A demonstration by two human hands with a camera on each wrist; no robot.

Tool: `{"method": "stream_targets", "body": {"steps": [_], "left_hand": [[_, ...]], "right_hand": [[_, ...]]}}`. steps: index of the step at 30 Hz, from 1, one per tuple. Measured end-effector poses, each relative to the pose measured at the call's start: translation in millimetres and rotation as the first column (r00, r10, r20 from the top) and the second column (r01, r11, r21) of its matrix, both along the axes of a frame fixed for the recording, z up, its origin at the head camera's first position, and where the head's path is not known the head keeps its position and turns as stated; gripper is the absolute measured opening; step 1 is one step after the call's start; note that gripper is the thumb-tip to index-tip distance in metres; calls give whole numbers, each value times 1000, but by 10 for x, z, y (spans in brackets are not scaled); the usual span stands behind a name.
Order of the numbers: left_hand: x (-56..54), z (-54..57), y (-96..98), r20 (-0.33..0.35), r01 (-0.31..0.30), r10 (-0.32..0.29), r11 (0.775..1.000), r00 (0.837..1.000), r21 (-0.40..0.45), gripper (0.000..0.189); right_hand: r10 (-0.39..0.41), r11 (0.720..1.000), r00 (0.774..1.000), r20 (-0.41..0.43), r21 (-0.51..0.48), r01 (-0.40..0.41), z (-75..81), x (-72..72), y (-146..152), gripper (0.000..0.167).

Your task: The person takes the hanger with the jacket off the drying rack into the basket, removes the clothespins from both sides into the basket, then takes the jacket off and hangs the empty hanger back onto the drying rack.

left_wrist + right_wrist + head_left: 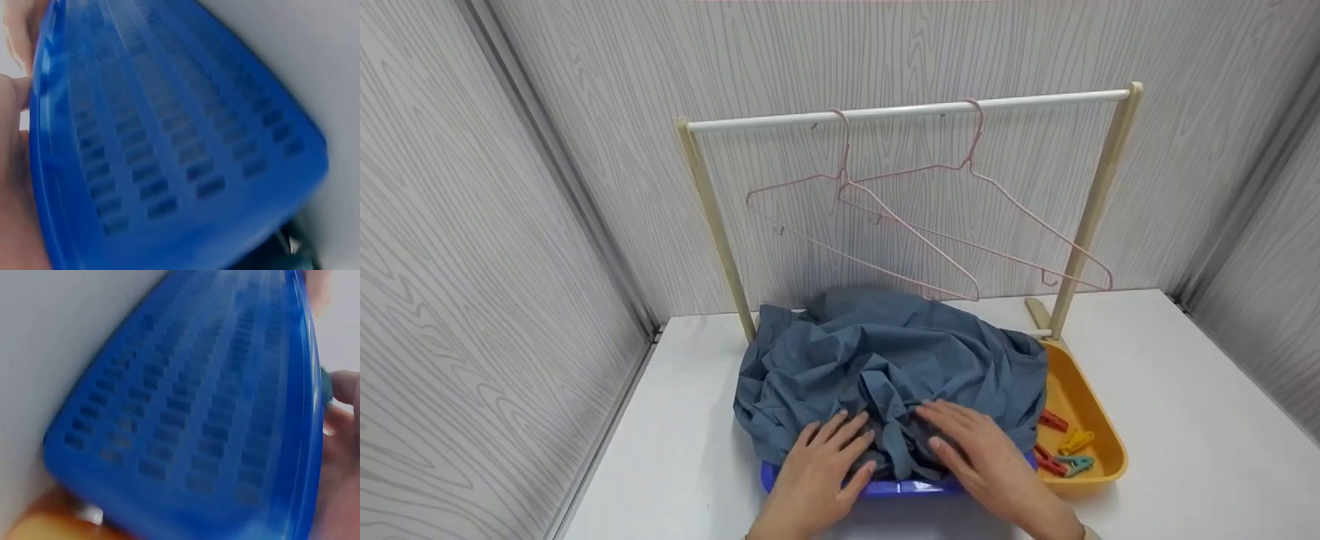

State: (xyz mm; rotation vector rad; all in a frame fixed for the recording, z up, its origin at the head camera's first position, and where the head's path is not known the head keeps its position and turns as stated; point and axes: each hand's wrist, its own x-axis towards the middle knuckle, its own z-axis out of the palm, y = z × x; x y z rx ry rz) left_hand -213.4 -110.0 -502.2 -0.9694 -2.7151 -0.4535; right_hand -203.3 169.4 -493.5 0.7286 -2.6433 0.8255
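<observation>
A crumpled blue-grey cloth (904,341), which looks like a garment, is heaped in a blue slatted basket (900,488) and hangs over its sides. On the near left part of the heap rests my left hand (819,480), its fingers spread and pointing forward. My right hand (988,461) lies on the cloth to the right, fingers extended and thumb apart. A narrow folded strip of cloth runs between the two hands. In the left wrist view the basket wall (247,216) hides much of the hand; the right wrist view also shows mostly basket wall (169,509).
Behind the basket stands a rack with a white bar (907,112) and wooden posts. Two pink wire hangers, one left (919,234) and one right (1039,219), hang from it. A yellow tray (1099,409) holding several clothespins (1076,441) sits right of the basket on the white table (1207,420).
</observation>
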Motion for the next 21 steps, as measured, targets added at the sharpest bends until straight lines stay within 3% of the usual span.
{"method": "stream_targets", "body": {"steps": [4,7,11,15,18,21], "left_hand": [[-67,108,-255,-157,-68,81,994,984,87,41],[-164,168,-507,-155,-177,199,973,968,147,44],[-321,167,-805,19,-304,306,934,952,190,56],[-491,115,-965,277,-348,273,898,921,270,72],[-618,76,-1029,412,-390,238,857,879,337,84],[-696,35,-1091,485,-492,283,782,827,383,86]], "right_hand": [[-182,981,980,-84,-85,175,59,-125,353,40],[-270,961,961,-65,-86,264,86,-214,647,44],[-327,944,944,49,-26,328,144,-263,984,58],[-370,927,906,207,16,375,186,-301,1171,77],[-370,916,870,326,-30,401,145,-357,1199,85],[-301,912,862,409,-142,386,66,-421,1162,85]]}}
